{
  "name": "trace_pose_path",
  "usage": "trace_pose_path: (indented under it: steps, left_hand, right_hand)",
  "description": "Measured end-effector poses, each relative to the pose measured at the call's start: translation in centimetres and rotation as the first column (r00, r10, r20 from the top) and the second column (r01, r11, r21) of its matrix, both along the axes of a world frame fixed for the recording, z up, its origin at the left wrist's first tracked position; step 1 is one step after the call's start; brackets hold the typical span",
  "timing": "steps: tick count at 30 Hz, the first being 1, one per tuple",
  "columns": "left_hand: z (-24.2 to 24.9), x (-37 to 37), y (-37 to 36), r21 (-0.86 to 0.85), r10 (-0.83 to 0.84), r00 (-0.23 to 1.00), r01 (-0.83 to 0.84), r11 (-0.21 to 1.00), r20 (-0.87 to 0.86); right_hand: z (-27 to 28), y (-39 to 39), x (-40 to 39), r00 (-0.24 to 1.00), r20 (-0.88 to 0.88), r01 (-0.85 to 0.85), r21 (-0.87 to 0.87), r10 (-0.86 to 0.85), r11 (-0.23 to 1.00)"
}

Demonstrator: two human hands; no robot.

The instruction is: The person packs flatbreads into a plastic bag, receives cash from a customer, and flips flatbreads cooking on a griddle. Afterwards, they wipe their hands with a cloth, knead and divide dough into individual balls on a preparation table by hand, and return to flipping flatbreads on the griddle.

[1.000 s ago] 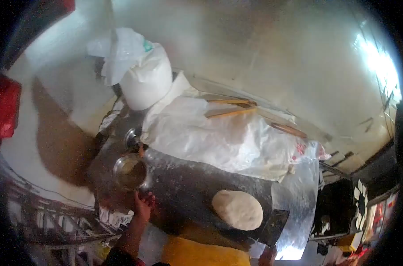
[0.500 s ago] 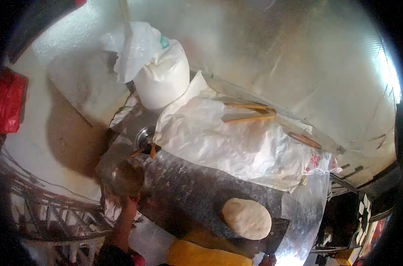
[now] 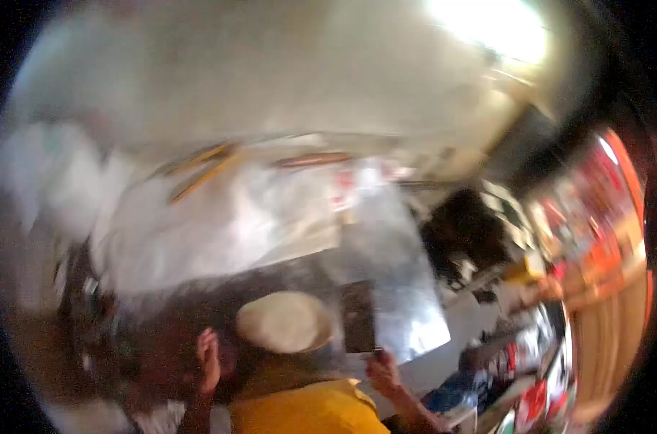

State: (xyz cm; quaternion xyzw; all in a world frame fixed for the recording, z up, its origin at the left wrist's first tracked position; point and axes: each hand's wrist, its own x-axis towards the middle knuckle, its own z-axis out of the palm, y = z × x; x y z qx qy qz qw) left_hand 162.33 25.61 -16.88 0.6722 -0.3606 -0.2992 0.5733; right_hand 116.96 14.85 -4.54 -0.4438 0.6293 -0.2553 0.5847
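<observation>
A round, pale lump of dough (image 3: 285,322) lies on the dark work surface in front of me, smeared by camera motion. To its left, my left hand (image 3: 208,360) is raised with fingers stretched upward, apart from the dough and holding nothing. My right hand (image 3: 383,372) is closed at the lower right of the dough, around the handle end of a dark rectangular cleaver (image 3: 358,317). The cleaver's blade lies flat just right of the dough. A yellow apron (image 3: 307,411) covers my front below.
White plastic sheeting (image 3: 220,231) covers the back of the table, with wooden tongs (image 3: 202,171) and a brown stick (image 3: 312,160) on it. A blurred white sack (image 3: 71,177) stands at left. Shiny metal surface (image 3: 401,289) extends right, near a black object (image 3: 469,231) and cluttered items.
The view has swung right, so the dough and sheeting appear further left. My left hand held a blurred, bowl-like item at far left; now it is empty and beside the dough.
</observation>
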Motion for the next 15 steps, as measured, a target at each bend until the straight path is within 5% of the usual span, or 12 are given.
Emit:
trace_pose_path:
  steps: [1,2,3,4,5,6,7,8,9,13,15]
  left_hand:
    - [-2.1,-0.4,-3.7,-0.207,0.001,0.935,0.078,0.975,0.355]
    - [-1.6,-0.9,-6.6,-0.11,-0.075,0.978,0.097,0.989,0.193]
    - [-0.8,-0.9,-8.4,0.007,-0.145,0.989,0.144,0.989,0.04]
    - [-1.0,-1.5,-10.9,0.009,-0.174,0.982,0.175,0.985,-0.068]
    - [-1.0,-2.0,-13.0,0.032,-0.181,0.969,0.189,0.981,-0.169]
    - [-0.7,-1.4,-14.0,0.144,-0.332,0.94,0.319,0.937,0.081]
    - [0.1,-1.4,-15.3,0.272,-0.457,0.83,0.381,0.884,0.321]
    - [2.1,-2.4,-15.9,0.333,-0.509,0.75,0.394,0.857,0.422]
    - [3.9,-3.8,-17.0,0.366,-0.54,0.707,0.404,0.838,0.457]
    - [8.7,-7.5,-19.0,0.466,-0.624,0.551,0.415,0.781,0.555]
    - [10.4,-8.8,-19.8,0.507,-0.643,0.506,0.395,0.766,0.575]
  right_hand:
    - [-6.2,0.3,-2.4,0.972,0.208,0.099,0.041,-0.106,0.994]
    - [0.1,0.4,0.1,0.991,-0.128,-0.054,-0.112,0.04,0.992]
    - [3.0,0.3,1.2,0.983,-0.181,0.004,-0.023,-0.008,1.0]
    - [-1.3,1.3,-0.7,0.962,-0.27,-0.124,-0.267,0.05,0.956]
    - [-1.7,1.5,-0.1,0.959,0.058,0.273,0.046,-0.276,0.961]
    - [-4.4,2.4,-1.1,0.992,-0.034,0.113,-0.17,-0.12,0.979]
    - [-6.0,2.8,-2.2,0.989,0.058,0.133,0.001,-0.133,0.991]
    - [-5.9,3.1,-2.4,0.996,-0.061,0.065,-0.065,-0.069,0.996]
    - [-5.5,3.6,-2.3,0.982,-0.187,-0.009,-0.112,-0.012,0.994]
    - [-3.7,4.0,-2.5,0.989,-0.145,-0.03,-0.101,0.015,0.994]
    - [-2.9,2.5,-3.2,0.997,-0.002,-0.074,0.167,0.075,0.983]
